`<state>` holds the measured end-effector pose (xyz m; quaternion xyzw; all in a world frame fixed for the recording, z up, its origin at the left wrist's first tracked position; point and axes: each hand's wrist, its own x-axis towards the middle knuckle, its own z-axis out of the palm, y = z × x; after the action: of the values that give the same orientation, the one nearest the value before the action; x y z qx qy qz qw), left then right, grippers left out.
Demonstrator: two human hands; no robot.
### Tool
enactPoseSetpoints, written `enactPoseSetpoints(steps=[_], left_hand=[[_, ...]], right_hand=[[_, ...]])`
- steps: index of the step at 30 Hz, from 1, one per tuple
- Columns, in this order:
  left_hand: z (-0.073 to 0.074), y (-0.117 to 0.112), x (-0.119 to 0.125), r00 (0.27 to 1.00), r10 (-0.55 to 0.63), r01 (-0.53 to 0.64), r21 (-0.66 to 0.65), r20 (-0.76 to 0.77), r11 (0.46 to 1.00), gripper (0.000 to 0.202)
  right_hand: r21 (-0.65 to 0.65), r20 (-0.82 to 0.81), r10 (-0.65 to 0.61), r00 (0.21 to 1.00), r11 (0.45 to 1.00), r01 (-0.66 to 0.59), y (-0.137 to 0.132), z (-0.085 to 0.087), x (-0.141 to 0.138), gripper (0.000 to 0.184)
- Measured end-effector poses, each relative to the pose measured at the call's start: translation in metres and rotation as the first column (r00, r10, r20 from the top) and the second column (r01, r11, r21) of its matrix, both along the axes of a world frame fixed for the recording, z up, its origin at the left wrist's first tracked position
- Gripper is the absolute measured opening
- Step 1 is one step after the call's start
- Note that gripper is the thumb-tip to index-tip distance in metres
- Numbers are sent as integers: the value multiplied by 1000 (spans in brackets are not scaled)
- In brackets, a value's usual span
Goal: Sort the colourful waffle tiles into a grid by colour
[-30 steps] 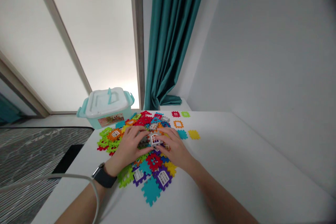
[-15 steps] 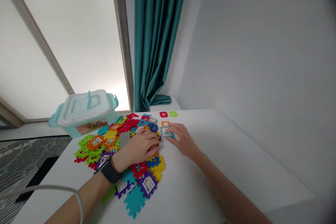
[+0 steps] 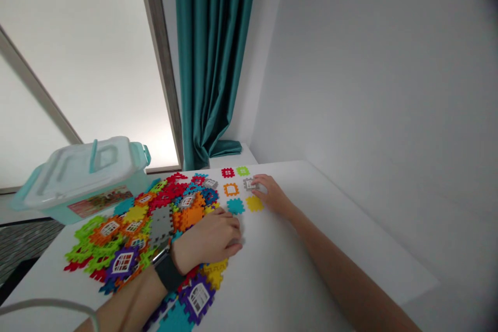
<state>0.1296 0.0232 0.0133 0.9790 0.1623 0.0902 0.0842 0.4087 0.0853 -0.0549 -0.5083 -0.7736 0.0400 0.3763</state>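
On the white table, my right hand (image 3: 273, 196) has its thumb and fingers closed at the right edge of a grey window tile (image 3: 247, 184), which lies flat. Beside it are a red tile (image 3: 227, 173), a light green tile (image 3: 243, 170), an orange frame tile (image 3: 231, 190), a blue tile (image 3: 235, 206) and a yellow tile (image 3: 254, 204), spaced apart in two columns. My left hand (image 3: 212, 236) rests at the right side of the tile pile, fingers curled down together. Whatever lies under its fingertips is hidden.
A heap of interlocking plastic tiles (image 3: 161, 225) covers the table's left part. Behind it stands a lidded storage box (image 3: 93, 166). A pale cable (image 3: 50, 303) crosses the lower left. A green curtain (image 3: 213, 62) hangs beyond the table, with a wall (image 3: 369, 114) on the right.
My right hand has moved off the small tiles to the grey tile's right side, uncovering the blue and yellow ones. My left hand has shifted toward the pile's near right edge. The view has turned right.
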Motion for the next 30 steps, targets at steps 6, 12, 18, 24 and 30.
enactPoseSetpoints(steps=[6,12,18,24,30], left_hand=[[1,-2,-1,1000,22,-22,-24,-4,999,11],[4,1,-1,1000,18,-19,-67,-12,998,12],[3,0,0,999,28,-29,-77,-15,997,13],[5,-3,0,1000,27,-27,-70,-4,997,10],[8,-4,0,996,53,-57,-70,-66,996,11]], right_hand=[[-70,17,-19,1000,997,21,13,-9,9,12],[-97,34,-36,999,994,40,12,-18,8,13],[-99,24,-16,1000,995,19,2,-19,9,27],[-125,33,35,999,992,-30,-10,-15,3,32],[-152,28,54,998,987,-49,-12,-13,0,34]])
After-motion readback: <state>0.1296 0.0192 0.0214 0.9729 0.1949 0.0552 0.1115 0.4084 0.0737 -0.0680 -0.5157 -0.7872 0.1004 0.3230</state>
